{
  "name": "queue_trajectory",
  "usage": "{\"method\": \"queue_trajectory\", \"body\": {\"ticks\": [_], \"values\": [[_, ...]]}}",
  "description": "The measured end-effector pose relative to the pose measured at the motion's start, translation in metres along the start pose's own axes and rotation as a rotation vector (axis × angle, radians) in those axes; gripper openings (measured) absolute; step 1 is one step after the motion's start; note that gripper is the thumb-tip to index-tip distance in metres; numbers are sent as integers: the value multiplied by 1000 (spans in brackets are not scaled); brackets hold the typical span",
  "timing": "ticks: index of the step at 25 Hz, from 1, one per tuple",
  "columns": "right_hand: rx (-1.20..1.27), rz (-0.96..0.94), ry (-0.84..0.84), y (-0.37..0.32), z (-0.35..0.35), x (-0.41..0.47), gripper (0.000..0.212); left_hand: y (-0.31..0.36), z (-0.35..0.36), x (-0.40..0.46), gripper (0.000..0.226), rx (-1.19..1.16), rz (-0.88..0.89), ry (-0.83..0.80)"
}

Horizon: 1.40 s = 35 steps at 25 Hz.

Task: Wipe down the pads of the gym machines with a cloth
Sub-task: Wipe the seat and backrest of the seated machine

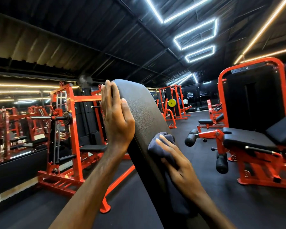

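On the bench: tall black pad (144, 116), pebbled vinyl, rounded top.
Left hand (117, 116): fingers straight, flat against pad's edge.
Right hand (180, 167): presses bunched dark cloth (162, 146), fingers spread.

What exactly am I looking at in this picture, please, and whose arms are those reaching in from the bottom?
There is no robot here. One wide-angle camera sits on a person's head, looking forward and down, so the two arms are the wearer's own.

The tall black slab in the middle is the padded backrest of a gym bench, tilted up and away from the viewer. The left hand steadies it near the top, fingers straight along its edge and thumb lying on its face. The right hand presses a dark blue cloth against the pad's face, lower down; this is the wiping.

Around them stand red-framed machines: a leg extension machine with a black seat on the right, and a rack with a barbell on the left.
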State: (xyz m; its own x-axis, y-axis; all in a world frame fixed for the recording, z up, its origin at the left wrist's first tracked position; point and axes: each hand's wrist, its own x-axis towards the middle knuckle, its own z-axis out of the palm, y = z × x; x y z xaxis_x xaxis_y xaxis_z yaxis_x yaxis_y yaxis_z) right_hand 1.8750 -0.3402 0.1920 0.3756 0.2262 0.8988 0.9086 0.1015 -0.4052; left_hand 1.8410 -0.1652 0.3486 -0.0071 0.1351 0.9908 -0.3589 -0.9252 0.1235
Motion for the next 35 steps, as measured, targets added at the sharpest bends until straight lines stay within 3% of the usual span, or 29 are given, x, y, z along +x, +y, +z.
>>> {"method": "queue_trajectory", "body": {"ticks": [3,8,13,18,23,28,32,35], "values": [[7,79,66,-17,17,40,48,-2,1,-6,59,14,15,-14],[-8,-116,-75,0,1,-2,54,5,-1,-29,63,3,18,-45],[25,123,82,13,14,47,45,6,-1,-31,63,-7,23,-57],[5,-88,-47,32,-3,7,51,6,-2,-50,64,-45,24,-60],[-2,159,88,45,7,67,45,4,-2,-50,64,-41,36,-51],[7,-63,-13,55,-6,29,47,7,-2,-51,63,-62,30,-48],[-12,216,123,71,-2,80,40,4,-1,-52,63,-65,34,-41],[46,101,74,55,9,76,45,4,-2,-52,62,-61,33,-31]]}}
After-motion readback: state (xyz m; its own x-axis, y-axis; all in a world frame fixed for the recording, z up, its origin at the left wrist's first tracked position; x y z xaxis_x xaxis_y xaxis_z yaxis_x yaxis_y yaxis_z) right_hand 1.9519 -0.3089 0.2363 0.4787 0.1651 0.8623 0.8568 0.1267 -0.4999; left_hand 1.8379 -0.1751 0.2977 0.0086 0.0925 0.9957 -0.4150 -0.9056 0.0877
